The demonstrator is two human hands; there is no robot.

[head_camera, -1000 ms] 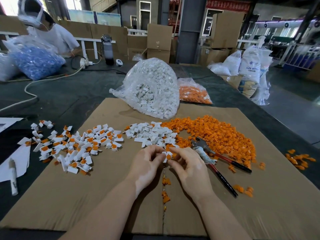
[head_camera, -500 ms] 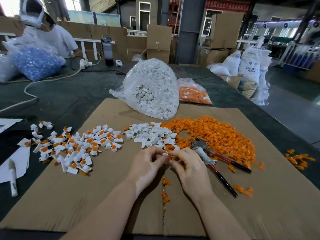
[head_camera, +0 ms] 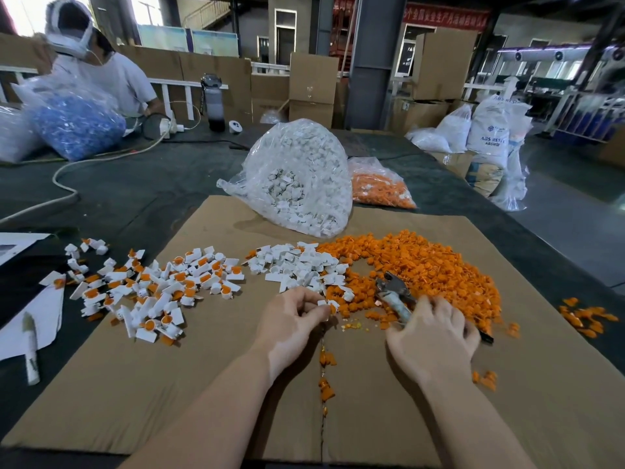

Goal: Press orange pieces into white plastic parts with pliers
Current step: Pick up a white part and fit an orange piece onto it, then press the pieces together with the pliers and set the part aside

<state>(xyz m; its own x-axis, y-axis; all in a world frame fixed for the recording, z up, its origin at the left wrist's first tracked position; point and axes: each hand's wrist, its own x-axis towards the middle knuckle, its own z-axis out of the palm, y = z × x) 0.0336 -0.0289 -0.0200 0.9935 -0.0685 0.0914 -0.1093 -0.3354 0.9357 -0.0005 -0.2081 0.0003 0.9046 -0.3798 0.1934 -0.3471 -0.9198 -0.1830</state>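
Head view: your left hand (head_camera: pixel 293 319) pinches one white part (head_camera: pixel 325 303) with an orange piece (head_camera: pixel 333 309) seated in it, held just above the cardboard (head_camera: pixel 169 394). Your right hand (head_camera: pixel 436 336) curls over the handles of the one pair of pliers (head_camera: pixel 394 292), whose metal head lies on the near edge of the orange pile (head_camera: pixel 422 265); whether the fingers have closed round the handles you cannot tell from here. Left of that pile lies a heap of bare white parts (head_camera: pixel 297 265), and further left a spread of assembled parts (head_camera: pixel 152 289), too many to count. Behind the pile stand two clear bags: one of white parts (head_camera: pixel 297 177), one of orange pieces (head_camera: pixel 380 187). A marker (head_camera: pixel 31 346) lies far left.
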